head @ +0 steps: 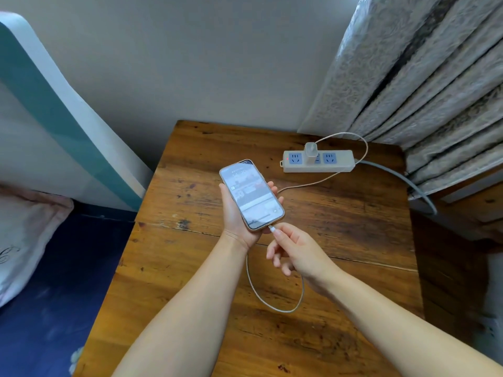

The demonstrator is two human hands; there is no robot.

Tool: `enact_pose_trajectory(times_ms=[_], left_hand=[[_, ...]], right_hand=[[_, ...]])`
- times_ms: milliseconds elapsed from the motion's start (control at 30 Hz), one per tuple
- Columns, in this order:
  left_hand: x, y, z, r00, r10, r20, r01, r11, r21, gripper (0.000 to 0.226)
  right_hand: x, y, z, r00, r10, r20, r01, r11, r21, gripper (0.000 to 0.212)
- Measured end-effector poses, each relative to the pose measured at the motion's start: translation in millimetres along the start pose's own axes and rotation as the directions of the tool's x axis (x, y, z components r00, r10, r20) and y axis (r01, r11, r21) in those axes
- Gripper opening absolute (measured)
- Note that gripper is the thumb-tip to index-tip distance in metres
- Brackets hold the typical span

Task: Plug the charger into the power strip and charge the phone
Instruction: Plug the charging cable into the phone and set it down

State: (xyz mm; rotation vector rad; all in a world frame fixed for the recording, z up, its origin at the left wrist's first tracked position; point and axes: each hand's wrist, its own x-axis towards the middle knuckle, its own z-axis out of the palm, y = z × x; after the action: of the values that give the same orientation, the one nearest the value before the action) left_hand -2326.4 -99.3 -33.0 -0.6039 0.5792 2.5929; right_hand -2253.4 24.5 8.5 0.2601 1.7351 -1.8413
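My left hand [236, 216] holds a phone [251, 194] above the wooden table [353, 213], its lit screen facing up. My right hand [295, 250] pinches the white connector [272, 228] of the charging cable [275, 303] right at the phone's bottom edge. I cannot tell if the connector is fully seated. The cable loops under my wrists and runs back to a white charger [310, 153], which stands plugged into the middle socket of the power strip [318, 161]. A red light glows at the strip's left end.
A patterned curtain [424, 77] hangs at the right, close behind the strip. The strip's grey cord [402, 180] leaves over the table's right edge. A bed with a headboard [62, 123] and a pillow [24, 229] stands to the left.
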Motion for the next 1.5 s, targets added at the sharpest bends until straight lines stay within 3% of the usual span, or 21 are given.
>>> enact_pose_trajectory(times_ms=[233,367,833,1200,1500], left_hand=[[-3.0,-1.9,2.0,0.999,0.025,-0.031,-0.022,0.995,0.093,0.076],[-4.4,-2.5,4.7,0.999,0.018,-0.035,-0.013,0.988,0.156,0.08],[-9.8,8.8,29.9,0.993,0.055,0.107,-0.09,0.928,0.361,0.075],[-16.0,13.7,33.1,0.995,-0.014,0.103,-0.029,0.914,0.406,0.053],[-18.4,16.2,26.9,0.995,-0.022,0.094,-0.011,0.939,0.343,0.053]], right_hand=[[-3.7,2.8,14.2,0.995,-0.026,-0.097,0.031,0.998,0.05,0.016],[-3.0,2.6,18.1,0.989,-0.011,-0.146,0.015,1.0,0.024,0.021],[-1.3,0.8,10.6,0.99,-0.118,-0.073,0.126,0.986,0.11,0.023],[-6.7,5.3,-23.4,0.995,-0.026,-0.094,0.05,0.962,0.267,0.02],[-4.9,9.1,-24.0,0.999,-0.01,-0.03,0.02,0.945,0.326,0.031]])
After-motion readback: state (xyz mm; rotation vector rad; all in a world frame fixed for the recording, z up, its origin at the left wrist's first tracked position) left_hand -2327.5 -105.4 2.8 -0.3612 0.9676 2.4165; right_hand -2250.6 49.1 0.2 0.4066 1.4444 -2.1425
